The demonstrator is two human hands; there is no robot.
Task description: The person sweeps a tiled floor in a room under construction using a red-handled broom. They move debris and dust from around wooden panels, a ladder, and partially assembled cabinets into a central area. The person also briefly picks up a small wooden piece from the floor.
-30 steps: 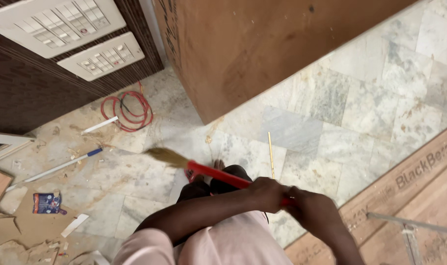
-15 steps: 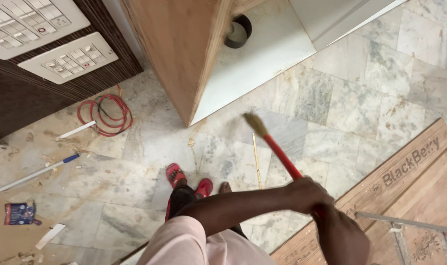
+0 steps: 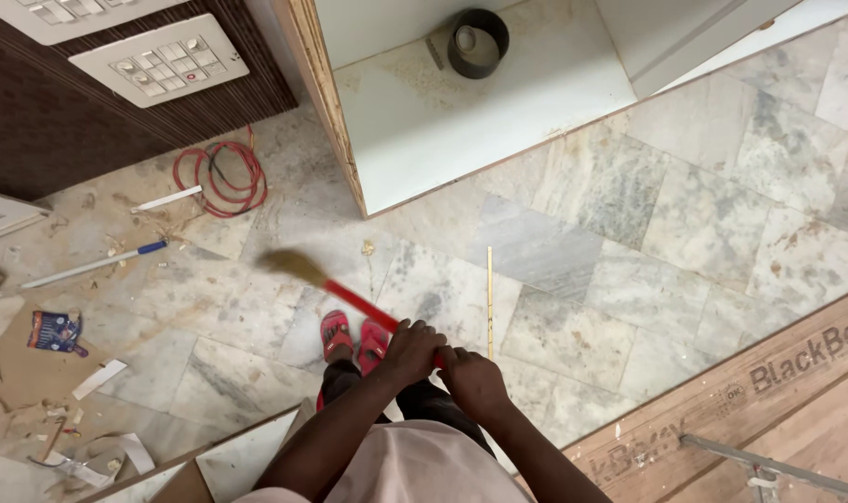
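Brush head point(image 3: 289, 264) motion-blurred, handle end hidden inside hands point(image 3: 443, 359)

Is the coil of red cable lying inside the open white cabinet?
No, the coil of red cable lies on the marble floor, left of the white cabinet.

Both hands, left hand point(image 3: 410, 349) and right hand point(image 3: 471, 380), grip a red-handled brush point(image 3: 349, 298) above the marble floor point(image 3: 629, 233). Its blurred bristles point far-left, toward a red cable coil point(image 3: 221, 177).
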